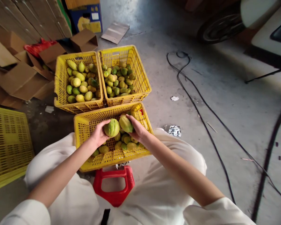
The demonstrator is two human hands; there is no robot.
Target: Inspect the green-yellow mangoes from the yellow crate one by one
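Note:
My left hand is closed around a round green-yellow fruit. My right hand grips a second, more oval fruit right beside it. Both hands hover over the nearest yellow plastic crate, which holds several more fruits along its right and near side. Two further yellow crates stand side by side beyond it: the left crate holds larger yellow-green fruits, the right crate holds smaller greener ones.
A red plastic stool sits between my knees. Another yellow crate lies at the left. Cardboard boxes pile up at the back left. Black cables run across the concrete floor. A vehicle wheel shows at top right.

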